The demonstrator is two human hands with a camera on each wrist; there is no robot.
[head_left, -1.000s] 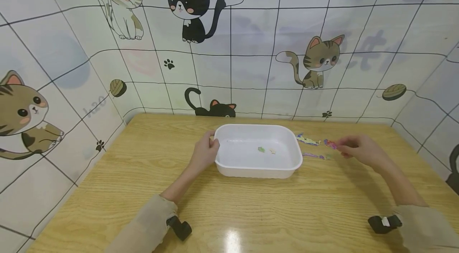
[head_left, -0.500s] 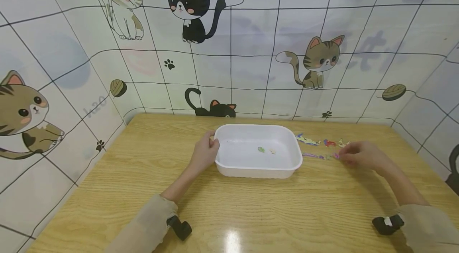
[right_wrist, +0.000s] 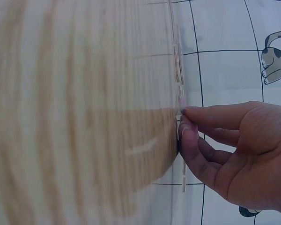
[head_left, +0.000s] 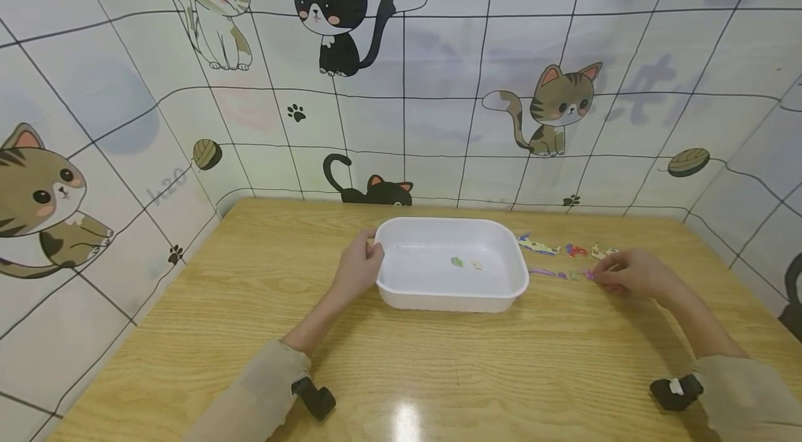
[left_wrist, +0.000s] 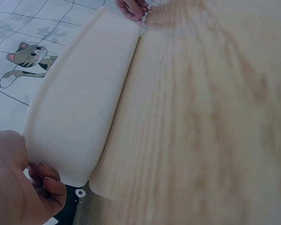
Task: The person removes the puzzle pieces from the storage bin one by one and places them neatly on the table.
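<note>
My left hand point(head_left: 358, 266) grips the left rim of a white plastic tray point(head_left: 451, 303). Two small flat pieces lie inside it, a green piece point(head_left: 457, 262) and a cream piece point(head_left: 477, 264). To the tray's right, my right hand point(head_left: 640, 273) pinches a tiny pink-purple piece point(head_left: 589, 275) against the tabletop between thumb and forefinger; the fingertips partly hide it. That piece ends a lower row with a thin purple strip point(head_left: 542, 271). The row behind has a yellow-and-blue piece point(head_left: 537, 245), a red-and-blue piece point(head_left: 576, 250) and a pale yellow piece point(head_left: 601, 251).
The wooden table point(head_left: 401, 358) ends at a cat-printed wall covering point(head_left: 445, 115), which also rises at both sides. Each sleeve has a black device at the cuff, such as the right cuff device point(head_left: 677, 392).
My right hand has moved from the red-and-blue piece to the right and nearer, uncovering the pale yellow piece, and now stays at the pink-purple piece. My left hand and the tray have not moved.
</note>
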